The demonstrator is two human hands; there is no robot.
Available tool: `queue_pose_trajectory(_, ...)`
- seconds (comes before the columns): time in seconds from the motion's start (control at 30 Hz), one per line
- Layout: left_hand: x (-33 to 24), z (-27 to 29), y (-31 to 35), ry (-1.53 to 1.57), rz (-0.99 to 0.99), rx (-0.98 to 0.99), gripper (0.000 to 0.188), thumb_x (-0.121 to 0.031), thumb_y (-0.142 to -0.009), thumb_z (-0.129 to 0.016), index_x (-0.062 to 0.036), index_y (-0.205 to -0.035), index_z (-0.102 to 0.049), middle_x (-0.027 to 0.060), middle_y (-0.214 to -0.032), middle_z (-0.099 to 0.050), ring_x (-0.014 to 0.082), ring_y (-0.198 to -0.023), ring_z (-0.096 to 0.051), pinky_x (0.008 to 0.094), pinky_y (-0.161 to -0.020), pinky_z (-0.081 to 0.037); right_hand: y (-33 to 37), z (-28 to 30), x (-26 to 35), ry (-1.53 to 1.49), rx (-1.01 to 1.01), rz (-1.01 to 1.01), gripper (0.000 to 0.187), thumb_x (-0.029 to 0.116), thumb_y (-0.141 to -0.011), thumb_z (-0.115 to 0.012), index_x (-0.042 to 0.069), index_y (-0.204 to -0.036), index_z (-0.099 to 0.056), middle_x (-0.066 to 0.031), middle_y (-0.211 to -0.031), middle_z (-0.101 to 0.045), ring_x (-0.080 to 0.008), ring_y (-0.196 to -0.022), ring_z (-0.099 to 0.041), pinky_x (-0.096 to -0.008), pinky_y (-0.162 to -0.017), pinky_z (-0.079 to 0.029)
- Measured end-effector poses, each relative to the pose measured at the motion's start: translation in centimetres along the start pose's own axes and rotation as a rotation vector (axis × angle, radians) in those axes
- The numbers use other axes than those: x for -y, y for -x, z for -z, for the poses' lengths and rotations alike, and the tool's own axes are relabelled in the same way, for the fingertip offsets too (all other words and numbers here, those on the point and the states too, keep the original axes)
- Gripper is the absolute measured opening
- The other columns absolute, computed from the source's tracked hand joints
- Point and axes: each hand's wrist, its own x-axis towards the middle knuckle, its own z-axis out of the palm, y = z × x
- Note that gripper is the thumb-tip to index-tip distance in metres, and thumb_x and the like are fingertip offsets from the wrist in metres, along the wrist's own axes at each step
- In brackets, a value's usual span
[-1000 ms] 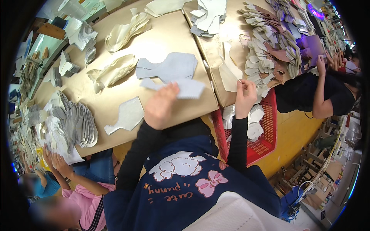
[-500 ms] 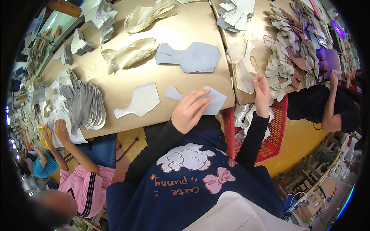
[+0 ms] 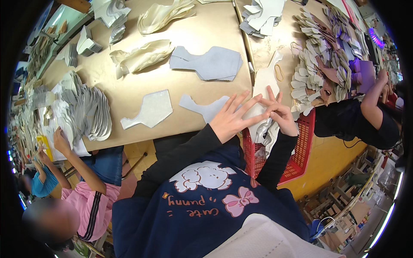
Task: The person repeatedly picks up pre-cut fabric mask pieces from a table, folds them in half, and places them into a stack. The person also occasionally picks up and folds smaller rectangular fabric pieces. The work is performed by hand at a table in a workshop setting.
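Observation:
My left hand (image 3: 236, 117) is open, its fingers spread over the right end of a grey-blue cut piece (image 3: 195, 104) at the table's front edge. Its fingertips meet those of my right hand (image 3: 282, 116). Some right fingers stretch upward, while the others close in a pinch by the left fingertips; what they hold, if anything, is hidden. A cream cut piece (image 3: 265, 78) of similar shape lies partly under both hands. Left of them lies a flat whitish piece (image 3: 150, 108). Farther back is a grey-blue stack (image 3: 211, 63) of such pieces.
A red basket (image 3: 304, 139) with pale pieces stands below the table edge by my right arm. Cream stacks (image 3: 142, 56) lie at the back left, grey stacks (image 3: 97, 114) at the left, a heap of pieces (image 3: 307, 73) at the right. Co-workers sit on both sides.
My right hand has moved left and down to meet my left hand, which has shifted right and spread its fingers. The cream piece is no longer held up at its edge.

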Motion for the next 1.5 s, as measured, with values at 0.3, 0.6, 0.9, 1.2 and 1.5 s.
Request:
queue_pose_trajectory(0.3, -0.7, 1.5, -0.2, 0.678, 0.43, -0.322, 0.026, 0.001, -0.087, -0.068, -0.0009, -0.112, -0.075, 0.0147, -0.108, -0.075, 0.0265, -0.095, -0.073, 0.0332, -0.088, -0.056, -0.9, -1.7, 0.2, -0.437, -0.379, -0.15, 0.052, 0.043, -0.111, -0.033, 0.001, -0.125, -0.061, -0.0177, -0.141, -0.061, -0.0262, -0.144, -0.043, -0.0431, -0.126, -0.011)
queue_pose_trajectory(0.6, 0.9, 3.8, 3.2, 0.487, 0.262, -0.363, 0.025, -0.004, -0.084, -0.071, -0.0016, -0.109, -0.075, 0.0133, -0.111, -0.076, 0.0258, -0.105, -0.073, 0.035, -0.094, -0.055, -2.4, -3.8, 0.6, 0.375, -0.467, -0.141, 0.028, 0.009, -0.1, -0.059, 0.003, -0.127, -0.063, -0.0042, -0.12, -0.075, -0.0138, -0.121, -0.063, -0.0485, -0.125, 0.001)
queue_pose_trajectory(0.9, 2.0, 4.7, 5.1, 0.157, -0.145, -0.21, 0.024, -0.003, -0.084, -0.067, -0.0016, -0.107, -0.073, 0.0098, -0.113, -0.074, 0.0223, -0.11, -0.071, 0.0352, -0.093, -0.056, -3.3, -5.3, -0.1, 0.667, -0.624, -0.019, 0.02, 0.013, -0.094, -0.065, 0.011, -0.112, -0.075, 0.0062, -0.106, -0.078, -0.0201, -0.123, -0.058, -0.0541, -0.123, -0.012)
queue_pose_trajectory(1.2, 1.3, 4.1, 7.1, 0.119, -0.136, -0.161, 0.021, -0.006, -0.085, -0.068, 0.0003, -0.104, -0.074, 0.011, -0.112, -0.075, 0.0236, -0.109, -0.072, 0.0353, -0.093, -0.056, -3.5, -7.2, -0.5, 0.727, -0.719, -0.083, 0.021, 0.016, -0.095, -0.065, 0.015, -0.113, -0.075, 0.0074, -0.105, -0.077, -0.0208, -0.127, -0.055, -0.0641, -0.121, -0.007)
queue_pose_trajectory(1.5, 0.6, 4.5, 8.7, 0.052, -0.135, -0.142, 0.022, -0.006, -0.082, -0.071, -0.0014, -0.103, -0.075, 0.0109, -0.11, -0.076, 0.0226, -0.107, -0.073, 0.0344, -0.092, -0.056, -3.6, -8.1, -1.0, 0.778, -0.781, -0.104, 0.019, 0.019, -0.095, -0.066, 0.019, -0.111, -0.076, 0.0102, -0.118, -0.072, -0.0214, -0.129, -0.054, -0.0653, -0.121, -0.009)
